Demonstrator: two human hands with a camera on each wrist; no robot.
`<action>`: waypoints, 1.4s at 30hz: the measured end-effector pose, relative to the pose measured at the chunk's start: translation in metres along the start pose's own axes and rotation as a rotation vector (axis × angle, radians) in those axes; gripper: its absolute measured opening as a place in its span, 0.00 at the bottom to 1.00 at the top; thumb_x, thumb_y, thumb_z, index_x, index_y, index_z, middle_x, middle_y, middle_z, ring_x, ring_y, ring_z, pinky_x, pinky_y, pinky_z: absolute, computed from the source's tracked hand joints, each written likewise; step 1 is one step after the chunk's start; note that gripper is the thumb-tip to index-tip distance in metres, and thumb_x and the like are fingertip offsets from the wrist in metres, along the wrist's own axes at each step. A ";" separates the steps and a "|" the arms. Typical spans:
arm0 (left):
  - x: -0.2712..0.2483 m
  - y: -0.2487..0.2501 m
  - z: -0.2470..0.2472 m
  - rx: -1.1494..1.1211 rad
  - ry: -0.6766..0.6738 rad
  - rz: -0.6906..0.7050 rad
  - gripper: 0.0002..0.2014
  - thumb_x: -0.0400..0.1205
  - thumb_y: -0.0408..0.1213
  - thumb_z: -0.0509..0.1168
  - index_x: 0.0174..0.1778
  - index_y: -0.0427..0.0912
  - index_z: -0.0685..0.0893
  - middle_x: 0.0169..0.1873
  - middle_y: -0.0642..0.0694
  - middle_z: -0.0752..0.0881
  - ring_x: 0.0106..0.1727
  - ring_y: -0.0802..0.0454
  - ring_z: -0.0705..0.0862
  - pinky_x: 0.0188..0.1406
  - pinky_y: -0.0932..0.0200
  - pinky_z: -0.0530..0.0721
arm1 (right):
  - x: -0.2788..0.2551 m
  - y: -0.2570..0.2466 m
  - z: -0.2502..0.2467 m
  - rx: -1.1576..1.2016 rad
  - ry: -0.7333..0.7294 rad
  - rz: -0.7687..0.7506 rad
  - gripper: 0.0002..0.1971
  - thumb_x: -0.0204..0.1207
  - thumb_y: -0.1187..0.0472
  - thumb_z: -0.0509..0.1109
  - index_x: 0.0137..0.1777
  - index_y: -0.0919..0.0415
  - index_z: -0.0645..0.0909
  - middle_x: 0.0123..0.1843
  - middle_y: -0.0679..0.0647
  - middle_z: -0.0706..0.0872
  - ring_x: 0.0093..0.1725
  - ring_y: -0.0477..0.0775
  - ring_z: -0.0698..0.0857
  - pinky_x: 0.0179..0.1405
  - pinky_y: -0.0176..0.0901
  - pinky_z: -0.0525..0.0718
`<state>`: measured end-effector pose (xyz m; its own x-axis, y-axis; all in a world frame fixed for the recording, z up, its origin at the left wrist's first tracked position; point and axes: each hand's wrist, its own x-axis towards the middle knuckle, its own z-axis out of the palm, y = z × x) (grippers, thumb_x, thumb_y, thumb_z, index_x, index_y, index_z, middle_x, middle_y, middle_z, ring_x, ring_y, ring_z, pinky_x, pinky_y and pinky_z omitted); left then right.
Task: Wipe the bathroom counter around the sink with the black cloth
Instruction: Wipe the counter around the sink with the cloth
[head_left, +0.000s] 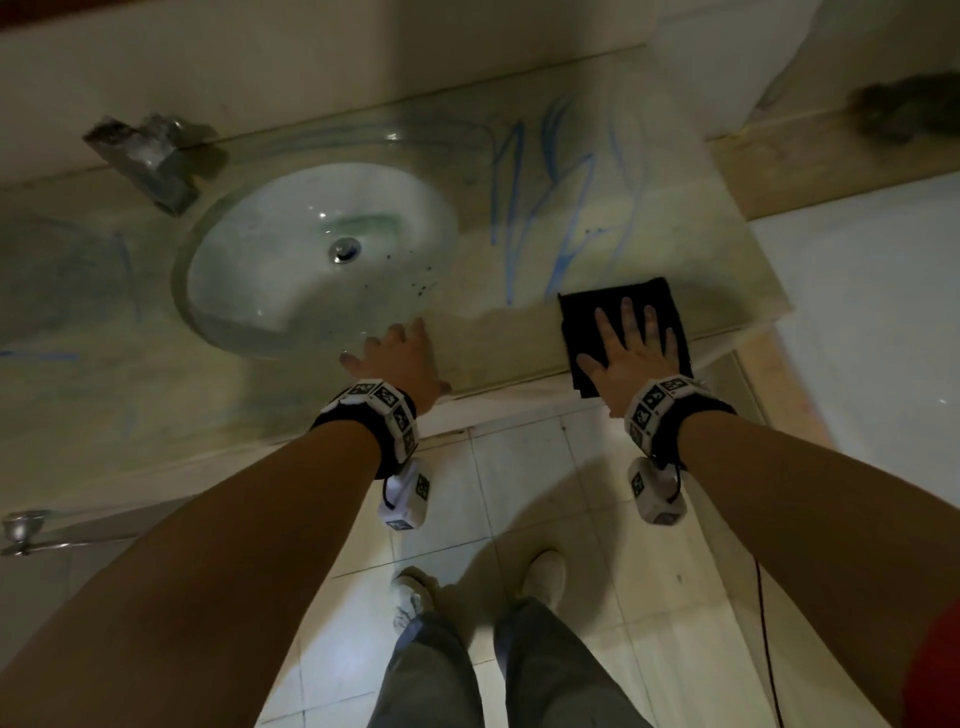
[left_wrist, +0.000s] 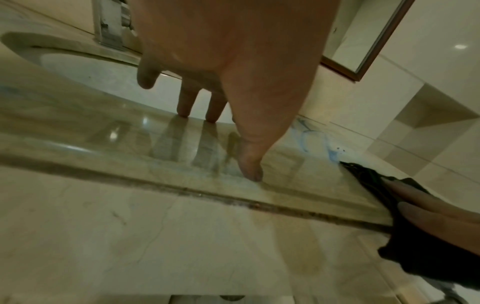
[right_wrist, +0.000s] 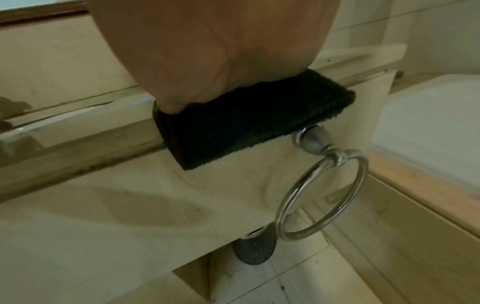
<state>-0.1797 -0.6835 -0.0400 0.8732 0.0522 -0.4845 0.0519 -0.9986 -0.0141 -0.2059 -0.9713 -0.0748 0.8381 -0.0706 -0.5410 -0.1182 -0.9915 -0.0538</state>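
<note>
A folded black cloth (head_left: 582, 317) lies on the glass counter (head_left: 467, 291) at its front edge, right of the round white sink (head_left: 291, 244). My right hand (head_left: 631, 343) presses flat on the cloth with fingers spread; the cloth's near part hangs over the counter's front (right_wrist: 233, 125). My left hand (head_left: 400, 353) rests on the counter's front edge just by the sink's rim, fingers straight, fingertips (left_wrist: 249, 170) touching the glass. Blue streaks (head_left: 561, 208) mark the counter behind the cloth. In the left wrist view the cloth (left_wrist: 428, 236) shows at the right.
A metal tap (head_left: 150, 161) stands behind the sink at the left. A chrome towel ring (right_wrist: 322, 195) hangs on the counter's front below the cloth. A bathtub (head_left: 857, 322) is to the right. My shoes (head_left: 540, 577) stand on the tiled floor.
</note>
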 end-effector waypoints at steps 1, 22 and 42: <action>0.002 -0.001 0.001 0.002 0.011 -0.005 0.51 0.70 0.66 0.71 0.84 0.53 0.52 0.79 0.45 0.65 0.76 0.34 0.66 0.70 0.23 0.64 | 0.000 0.004 -0.001 -0.006 -0.003 0.001 0.36 0.81 0.30 0.39 0.82 0.41 0.27 0.83 0.49 0.23 0.83 0.59 0.29 0.82 0.62 0.35; 0.025 -0.009 0.000 0.017 -0.056 0.002 0.51 0.64 0.70 0.73 0.78 0.46 0.63 0.72 0.45 0.72 0.73 0.36 0.70 0.66 0.27 0.71 | 0.012 -0.047 0.008 -0.111 0.125 -0.141 0.31 0.86 0.40 0.38 0.85 0.47 0.32 0.86 0.55 0.30 0.84 0.66 0.33 0.82 0.67 0.39; 0.023 -0.010 0.000 0.005 -0.014 0.014 0.53 0.65 0.67 0.75 0.81 0.47 0.61 0.74 0.46 0.71 0.74 0.38 0.70 0.66 0.32 0.73 | 0.029 -0.142 0.004 -0.165 0.073 -0.379 0.31 0.86 0.40 0.41 0.84 0.43 0.32 0.85 0.51 0.27 0.83 0.61 0.27 0.80 0.66 0.33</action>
<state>-0.1603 -0.6722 -0.0509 0.8667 0.0384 -0.4973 0.0374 -0.9992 -0.0120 -0.1674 -0.8325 -0.0864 0.8420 0.3009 -0.4477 0.2875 -0.9526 -0.0995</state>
